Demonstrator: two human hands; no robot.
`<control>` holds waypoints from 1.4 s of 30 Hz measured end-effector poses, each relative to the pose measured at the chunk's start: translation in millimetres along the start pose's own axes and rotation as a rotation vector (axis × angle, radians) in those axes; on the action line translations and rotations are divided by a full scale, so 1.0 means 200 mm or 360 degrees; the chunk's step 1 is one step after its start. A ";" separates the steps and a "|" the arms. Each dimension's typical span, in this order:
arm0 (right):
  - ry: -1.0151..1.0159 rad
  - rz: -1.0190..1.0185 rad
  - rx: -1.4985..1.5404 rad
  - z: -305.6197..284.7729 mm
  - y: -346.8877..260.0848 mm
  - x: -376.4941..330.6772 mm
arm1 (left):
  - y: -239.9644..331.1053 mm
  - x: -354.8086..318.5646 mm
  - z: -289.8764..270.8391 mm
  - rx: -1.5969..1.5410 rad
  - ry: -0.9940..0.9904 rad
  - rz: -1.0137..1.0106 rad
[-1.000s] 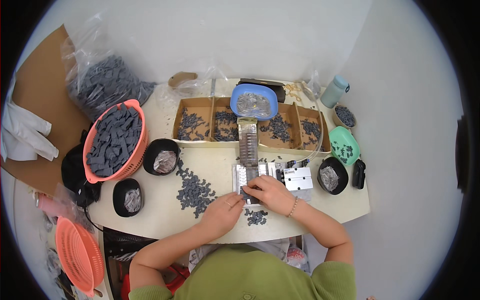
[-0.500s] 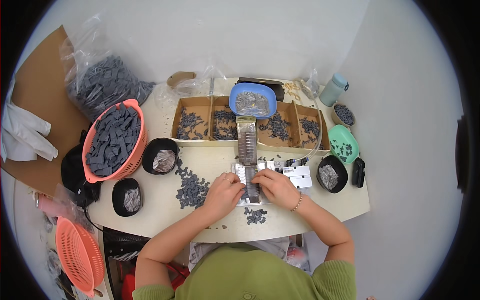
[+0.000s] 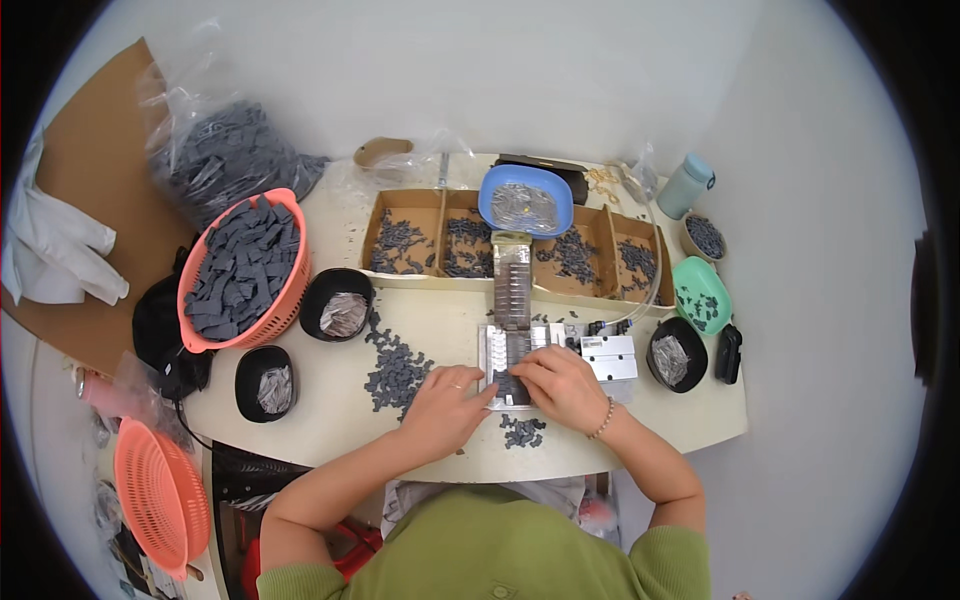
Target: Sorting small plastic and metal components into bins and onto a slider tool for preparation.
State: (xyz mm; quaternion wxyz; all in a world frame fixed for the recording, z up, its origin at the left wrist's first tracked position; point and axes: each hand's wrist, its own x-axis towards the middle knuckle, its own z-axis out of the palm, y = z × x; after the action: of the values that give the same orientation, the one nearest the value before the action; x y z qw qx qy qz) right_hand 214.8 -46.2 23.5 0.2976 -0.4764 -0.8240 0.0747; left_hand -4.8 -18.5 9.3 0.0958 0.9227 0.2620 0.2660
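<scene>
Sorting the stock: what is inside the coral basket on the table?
The coral basket is heaped with dark grey flat pieces. Whatever lies beneath the top layer is covered.

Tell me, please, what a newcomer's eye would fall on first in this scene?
Probably the two hands, the left hand and right hand, meeting over a small metal fixture at the near edge of the table. Next, the orange basket heaped with dark grey pieces at the table's left end. A blue bowl sits atop a row of cardboard compartments along the far side.
</scene>
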 end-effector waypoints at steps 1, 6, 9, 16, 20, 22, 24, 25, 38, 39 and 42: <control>-0.0026 -0.0022 -0.0004 0.01 0.00 0.02 | -0.03 -0.05 -0.03 -0.0126 0.0057 -0.0122; -0.0146 -0.0251 0.0045 0.19 -0.02 0.23 | -0.29 -0.16 -0.18 -0.0005 0.0389 -0.0638; -0.0381 -0.0131 0.0081 0.34 -0.06 0.39 | -0.32 -0.18 -0.22 -0.0016 0.0263 -0.0744; -0.0764 -0.0026 0.0077 0.36 -0.06 0.49 | -0.30 -0.14 -0.16 -0.0041 -0.0028 -0.0488; -0.0429 0.0051 0.0159 0.18 0.04 0.39 | -0.31 -0.09 -0.11 -0.0114 -0.0182 -0.0551; -0.0324 0.0135 0.0149 0.09 0.10 0.31 | -0.29 -0.04 -0.06 -0.0126 -0.0169 -0.0536; -0.0247 0.0111 0.0058 0.06 0.10 0.22 | -0.25 0.02 -0.04 -0.0119 -0.0137 -0.0508; -0.0177 0.0089 -0.0024 0.06 0.11 0.17 | -0.24 0.06 -0.03 -0.0130 -0.0141 -0.0489; 0.0028 -0.0006 0.0047 0.01 0.09 0.01 | -0.09 0.15 0.13 0.0121 -0.0010 0.0174; 0.0086 0.0024 0.0090 -0.01 0.10 0.02 | -0.07 0.13 0.14 0.0126 -0.0008 0.0167; 0.0066 0.0063 0.0131 -0.03 0.09 0.09 | -0.03 0.08 0.13 0.0544 0.0050 0.0406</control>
State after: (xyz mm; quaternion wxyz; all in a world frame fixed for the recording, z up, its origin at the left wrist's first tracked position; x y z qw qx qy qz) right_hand 225.7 -22.4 28.5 0.3323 -0.4813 -0.8043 0.1044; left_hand 18.8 -4.7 -8.0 -0.1005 0.9470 0.1859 0.2419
